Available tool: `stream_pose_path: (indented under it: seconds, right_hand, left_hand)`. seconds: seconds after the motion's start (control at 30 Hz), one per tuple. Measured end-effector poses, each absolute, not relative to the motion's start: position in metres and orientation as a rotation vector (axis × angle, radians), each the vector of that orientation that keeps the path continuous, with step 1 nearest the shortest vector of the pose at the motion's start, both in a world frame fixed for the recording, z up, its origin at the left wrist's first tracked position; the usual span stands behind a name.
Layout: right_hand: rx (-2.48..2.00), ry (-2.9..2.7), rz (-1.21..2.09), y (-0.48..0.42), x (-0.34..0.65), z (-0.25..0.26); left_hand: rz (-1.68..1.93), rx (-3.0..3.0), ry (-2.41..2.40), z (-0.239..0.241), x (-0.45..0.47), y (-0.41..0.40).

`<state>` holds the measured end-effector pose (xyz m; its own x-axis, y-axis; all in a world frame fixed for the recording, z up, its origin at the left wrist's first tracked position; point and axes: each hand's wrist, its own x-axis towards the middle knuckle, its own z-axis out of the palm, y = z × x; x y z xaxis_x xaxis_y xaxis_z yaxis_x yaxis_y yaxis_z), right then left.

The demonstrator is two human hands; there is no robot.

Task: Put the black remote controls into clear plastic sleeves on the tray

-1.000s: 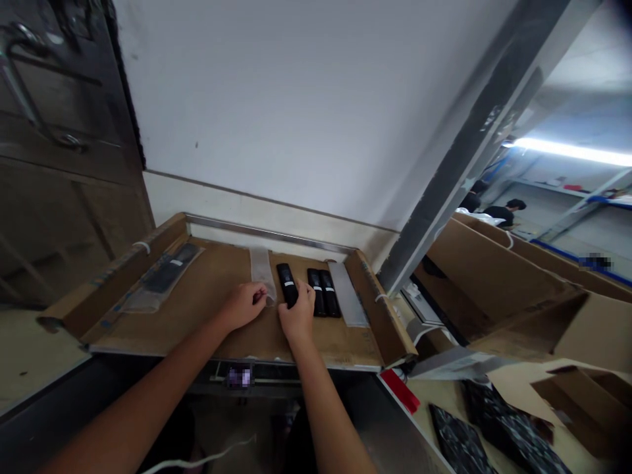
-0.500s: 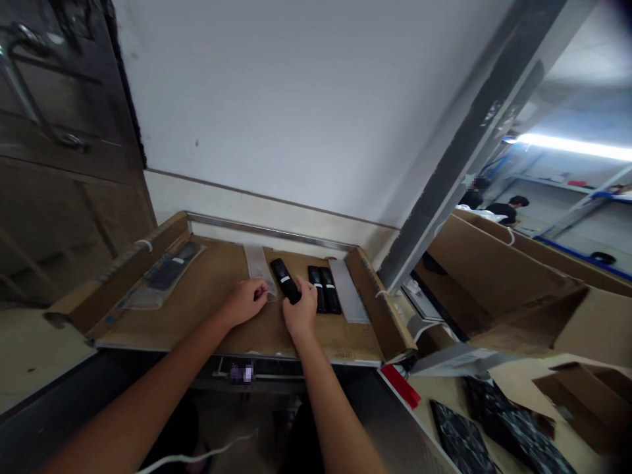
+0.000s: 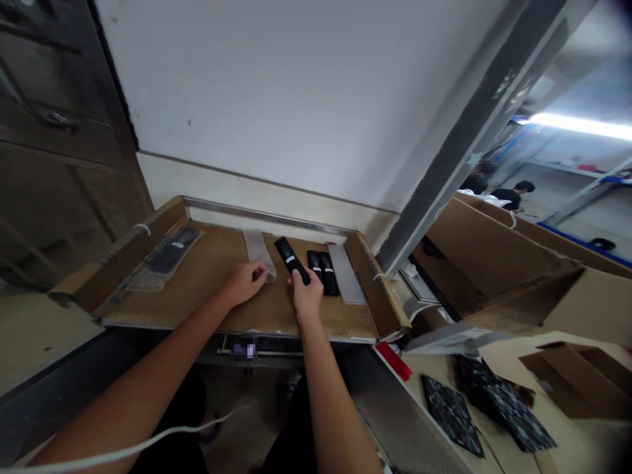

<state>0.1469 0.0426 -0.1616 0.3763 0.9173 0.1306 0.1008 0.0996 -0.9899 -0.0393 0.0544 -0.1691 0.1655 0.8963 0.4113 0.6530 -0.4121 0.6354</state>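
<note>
Work looks early: one bagged remote (image 3: 168, 258) done, two bare remotes (image 3: 322, 271) waiting, left hand (image 3: 243, 282) pinching a clear sleeve (image 3: 257, 250), right hand (image 3: 307, 297) gripping a black remote (image 3: 291, 258).

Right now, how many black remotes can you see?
4. One black remote is in the right hand; two remotes lie side by side just right of it; one sits inside a clear bag at the left. More may be hidden.

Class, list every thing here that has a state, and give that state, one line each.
empty bag: lying flat
held remote: bare, angled
left hand: pinching empty bag's near end
right hand: gripping held remote
two remotes: bare, side by side
bagged remote: inside clear bag, flat
spare bag: empty, flat
</note>
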Motion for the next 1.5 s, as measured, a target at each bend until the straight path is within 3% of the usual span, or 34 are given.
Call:
stream_pose_path:
  seconds: [0.13, 0.33, 0.9, 1.5]
  right_hand:
    - [-1.122, -0.645, 1.000, 0.028, 0.160, -0.157]
    - [-1.161, -0.715, 1.089, 0.015, 0.176, -0.151]
    - [-1.314, -0.799, 0.916, 0.016, 0.170, -0.155]
    - [-1.274, -0.761, 0.955, 0.020, 0.169, -0.158]
  left_hand:
    - [1.112, 2.099, 1.551, -0.164, -0.039, 0.056]
    - [1.167, 1.980, 1.483, -0.171, -0.042, 0.066]
    - [1.340, 1.831, 1.489, -0.175, -0.044, 0.071]
    - [1.344, 2.275, 1.417, -0.174, -0.040, 0.059]
